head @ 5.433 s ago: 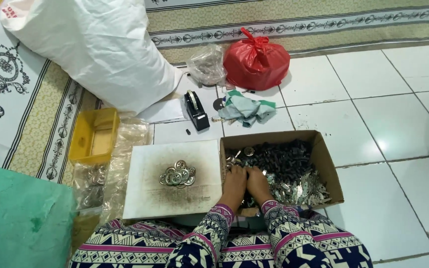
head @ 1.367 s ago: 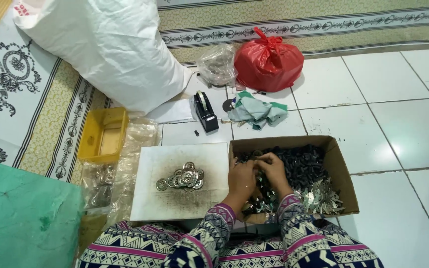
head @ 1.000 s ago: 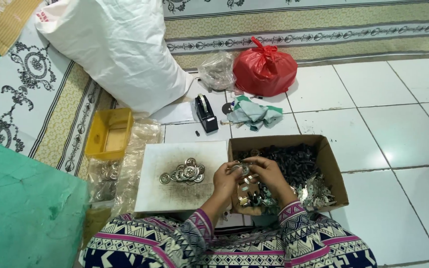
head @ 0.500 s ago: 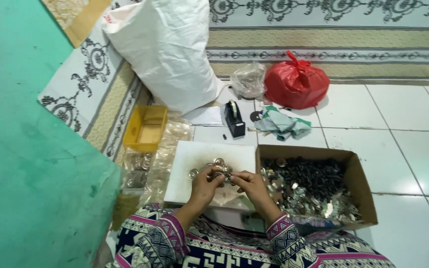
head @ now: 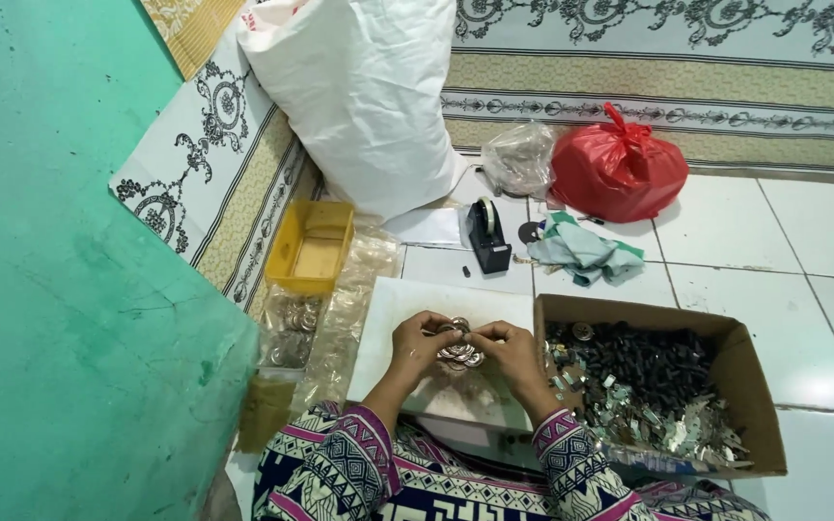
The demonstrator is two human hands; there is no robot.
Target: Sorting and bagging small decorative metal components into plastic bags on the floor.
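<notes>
1. Head view: the left hand (head: 417, 340) and the right hand (head: 512, 349) meet over a white board (head: 388, 318), fingers curled inward, fingertips pinching small silvery metal rings (head: 458, 347) between them.
2. The rings sit in a small heap on the board, right under both hands; whether every finger touches metal cannot be told.
3. Just right of the board stands an open cardboard box (head: 755, 386) filled with dark parts and shiny metal bits.
4. Beyond the board lie a black tape dispenser (head: 487, 234), a crumpled green cloth (head: 586, 253), a red plastic bag (head: 618, 169) and a big white sack (head: 364, 96).
5. A yellow tray (head: 313, 247) rests to the left, near clear bags (head: 340, 309).
</notes>
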